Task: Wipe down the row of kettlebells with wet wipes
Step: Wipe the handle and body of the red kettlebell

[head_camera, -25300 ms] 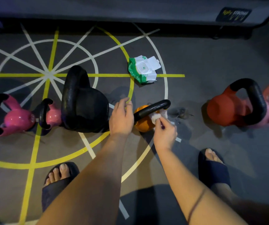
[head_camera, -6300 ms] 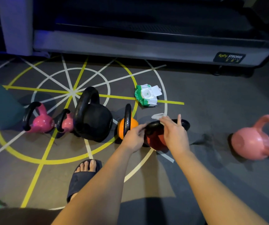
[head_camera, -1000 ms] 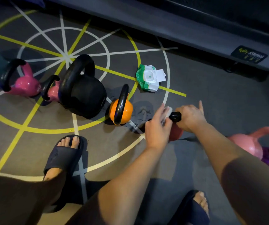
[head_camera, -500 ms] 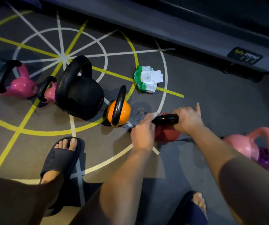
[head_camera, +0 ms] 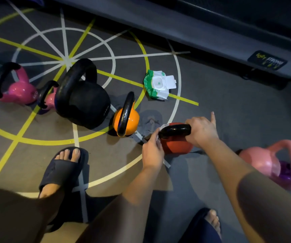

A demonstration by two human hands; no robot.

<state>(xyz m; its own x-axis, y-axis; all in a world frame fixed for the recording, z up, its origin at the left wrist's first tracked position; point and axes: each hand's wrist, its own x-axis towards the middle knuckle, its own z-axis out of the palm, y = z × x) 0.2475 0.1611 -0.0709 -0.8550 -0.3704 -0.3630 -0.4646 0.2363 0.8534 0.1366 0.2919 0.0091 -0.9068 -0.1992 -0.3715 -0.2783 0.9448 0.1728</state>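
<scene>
A red kettlebell (head_camera: 176, 145) with a black handle stands on the floor in the middle. My right hand (head_camera: 201, 130) grips the right end of that handle, index finger sticking out. My left hand (head_camera: 152, 150) holds a white wet wipe (head_camera: 162, 128) against the handle's left end and the bell's left side. To the left stand an orange kettlebell (head_camera: 132, 120), a big black kettlebell (head_camera: 87, 100) and two pink kettlebells (head_camera: 20, 92). At the right edge sits a light pink kettlebell (head_camera: 267, 160) with a purple one (head_camera: 286, 172) behind it.
A green and white wet wipe pack (head_camera: 158, 85) lies with its lid up beyond the orange kettlebell. A grey machine base (head_camera: 211, 32) runs along the back. My feet in dark slides (head_camera: 62, 169) stand near the row, on a floor with yellow and white lines.
Over the last second my left hand slid the wipe from the top of the red kettlebell's handle down to its left end. My right hand kept its grip on the handle.
</scene>
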